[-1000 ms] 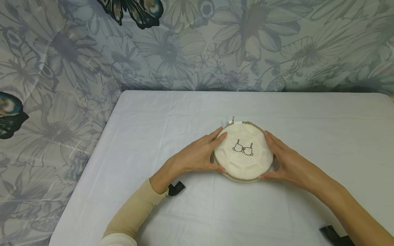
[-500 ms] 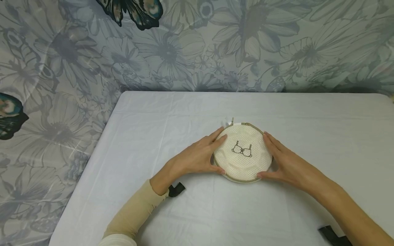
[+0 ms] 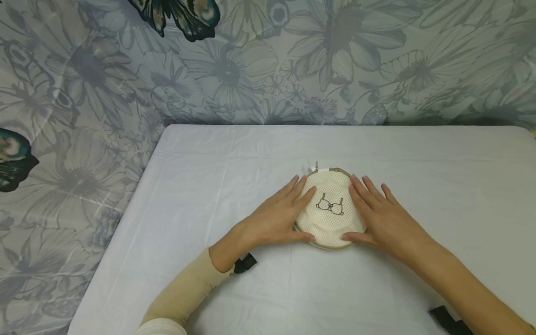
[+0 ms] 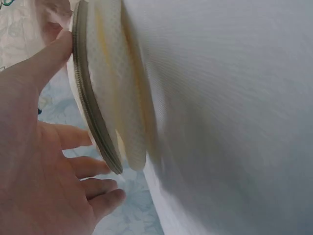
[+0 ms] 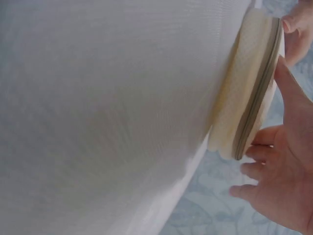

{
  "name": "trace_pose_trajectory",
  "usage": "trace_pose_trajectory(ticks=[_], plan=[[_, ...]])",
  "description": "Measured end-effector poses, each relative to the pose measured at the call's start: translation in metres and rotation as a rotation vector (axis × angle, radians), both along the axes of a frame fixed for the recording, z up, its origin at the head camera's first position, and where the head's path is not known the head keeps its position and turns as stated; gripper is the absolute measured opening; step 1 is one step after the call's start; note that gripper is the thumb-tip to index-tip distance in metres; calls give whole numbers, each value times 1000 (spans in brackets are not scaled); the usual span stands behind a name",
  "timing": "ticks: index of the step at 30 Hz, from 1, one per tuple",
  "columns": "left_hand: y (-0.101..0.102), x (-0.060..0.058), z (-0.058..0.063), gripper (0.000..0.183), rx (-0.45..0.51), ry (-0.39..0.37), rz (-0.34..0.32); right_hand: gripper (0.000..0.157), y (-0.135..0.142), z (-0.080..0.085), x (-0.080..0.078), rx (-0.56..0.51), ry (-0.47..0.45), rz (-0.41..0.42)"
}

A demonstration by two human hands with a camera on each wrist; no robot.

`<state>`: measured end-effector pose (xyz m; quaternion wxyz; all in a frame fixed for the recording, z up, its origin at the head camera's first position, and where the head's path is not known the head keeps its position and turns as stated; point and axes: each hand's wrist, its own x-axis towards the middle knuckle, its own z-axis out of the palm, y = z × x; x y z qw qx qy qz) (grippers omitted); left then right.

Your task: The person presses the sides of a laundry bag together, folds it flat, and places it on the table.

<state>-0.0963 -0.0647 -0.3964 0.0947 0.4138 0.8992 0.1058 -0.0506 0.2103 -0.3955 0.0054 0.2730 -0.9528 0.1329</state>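
A round cream mesh laundry bag with a small black outline drawing on its top lies on the white table. A brown zipper runs round its upper edge, and the wrist views show its puffed mesh side. My left hand rests on the bag's left edge with fingers extended and thumb at the near rim. On the opposite edge, my right hand lies with spread, straight fingers over the top. In the right wrist view, the right thumb touches the rim near the zipper.
The white-covered table extends on all sides of the bag. Behind it and to the left hangs a grey floral curtain with dark butterflies. Black straps show at the wrists.
Both hands have slid inward from the bag's sides onto its top, the right hand further, with its fingers now spread. The bag has barely moved.
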Motion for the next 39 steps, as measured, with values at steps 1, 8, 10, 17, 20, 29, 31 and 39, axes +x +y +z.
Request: trace_pose_trajectory(ticks=[1,8,10,17,20,29,31,39], plan=[[1,0,0,112,-2,8,-6,107,0,-1,0,9,19,11],[9,1,2,111,-25,-17,-37,100,-3,-4,-1,4,102,112],[10,1,3,110,-36,-28,-35,98,-4,-4,0,-1,102,128],[14,1,2,111,-58,2,-78,101,-8,-6,3,1,45,140],[16,-1,1,110,-62,4,-103,102,-9,-8,3,15,-3,124],[20,-4,-6,112,-127,-42,-105,102,-12,-11,2,52,-72,110],[21,-3,-7,112,-145,-51,-99,102,-12,-11,2,55,-80,108],[25,-1,-7,113,-212,-25,-101,102,-11,-14,1,68,-119,108]])
